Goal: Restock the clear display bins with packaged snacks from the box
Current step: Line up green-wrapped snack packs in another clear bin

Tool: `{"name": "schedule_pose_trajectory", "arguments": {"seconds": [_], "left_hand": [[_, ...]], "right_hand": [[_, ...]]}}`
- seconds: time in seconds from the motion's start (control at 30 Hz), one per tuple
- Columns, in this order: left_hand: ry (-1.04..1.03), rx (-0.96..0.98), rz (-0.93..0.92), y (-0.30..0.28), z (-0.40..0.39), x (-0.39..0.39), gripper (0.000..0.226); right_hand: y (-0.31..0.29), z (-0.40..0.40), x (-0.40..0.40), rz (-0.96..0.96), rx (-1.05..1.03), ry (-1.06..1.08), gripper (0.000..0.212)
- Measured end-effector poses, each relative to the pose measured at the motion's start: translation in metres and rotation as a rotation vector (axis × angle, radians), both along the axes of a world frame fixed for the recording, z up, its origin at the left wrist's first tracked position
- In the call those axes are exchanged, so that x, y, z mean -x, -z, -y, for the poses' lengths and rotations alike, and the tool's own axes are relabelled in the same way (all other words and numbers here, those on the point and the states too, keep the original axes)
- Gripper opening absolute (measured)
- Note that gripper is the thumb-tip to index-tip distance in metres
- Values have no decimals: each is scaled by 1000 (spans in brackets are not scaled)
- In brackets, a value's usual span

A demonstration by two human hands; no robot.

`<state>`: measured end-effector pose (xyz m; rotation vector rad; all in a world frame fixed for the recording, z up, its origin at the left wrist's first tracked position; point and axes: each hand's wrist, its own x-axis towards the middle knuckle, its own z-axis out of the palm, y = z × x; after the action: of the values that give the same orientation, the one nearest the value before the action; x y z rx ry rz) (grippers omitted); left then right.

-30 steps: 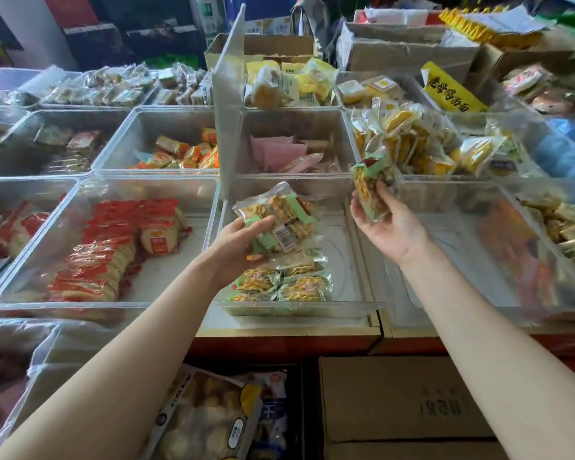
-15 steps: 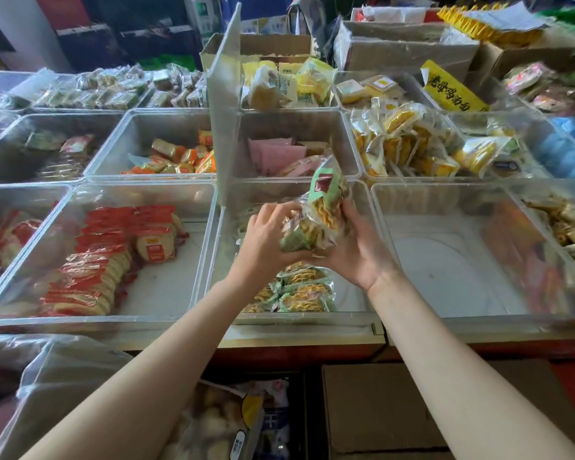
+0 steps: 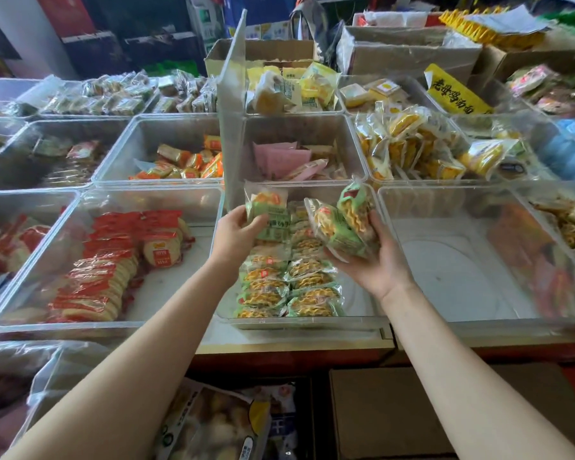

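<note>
Over the clear plastic middle bin [image 3: 362, 322], the left hand [image 3: 234, 235] holds one green-wrapped snack packet [image 3: 267, 202] upright at the bin's far left corner. The right hand [image 3: 375, 260] cradles two more green packets [image 3: 344, 224] above the packed rows [image 3: 287, 287] along the bin's front edge.

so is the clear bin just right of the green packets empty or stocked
Mostly empty: the clear bin shows a bare white floor across its middle; blurred orange packets seem to lie at its right side.
</note>
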<state>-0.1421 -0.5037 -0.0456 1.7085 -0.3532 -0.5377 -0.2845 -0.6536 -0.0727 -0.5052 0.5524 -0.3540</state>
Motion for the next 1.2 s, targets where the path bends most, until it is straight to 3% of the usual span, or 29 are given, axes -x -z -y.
{"name": "schedule_pose_trajectory", "arguments": {"seconds": [0.17,0.27,0.37,0.47,0.63,0.77,0.9,1.13,1.2], "left_hand": [[161,128,-398,14,7,3,24],[181,77,-499,15,19,3,37],[333,62,-539,13,31,8,52],[348,119,-497,19,39,10,52],[312,160,-434,27,35,-6,35],[299,105,-383,28,41,-13,31],[287,76,-328,26,53,-18,37],[-56,181,-211,35,71,-8,48],[-104,209,-120,33,74,-3,47]], "right_hand": [[-7,14,4,-79,136,31,37],[-9,22,5,-75,258,-27,59],[-7,21,-5,-42,387,-155,80],[-10,20,-12,39,361,-209,69],[-10,53,2,97,216,-16,56],[-15,63,-1,-90,371,-82,54],[-31,63,-17,-238,620,-150,11],[-22,35,-40,-145,187,-2,6],[-17,23,-45,-158,30,27,15]]}}
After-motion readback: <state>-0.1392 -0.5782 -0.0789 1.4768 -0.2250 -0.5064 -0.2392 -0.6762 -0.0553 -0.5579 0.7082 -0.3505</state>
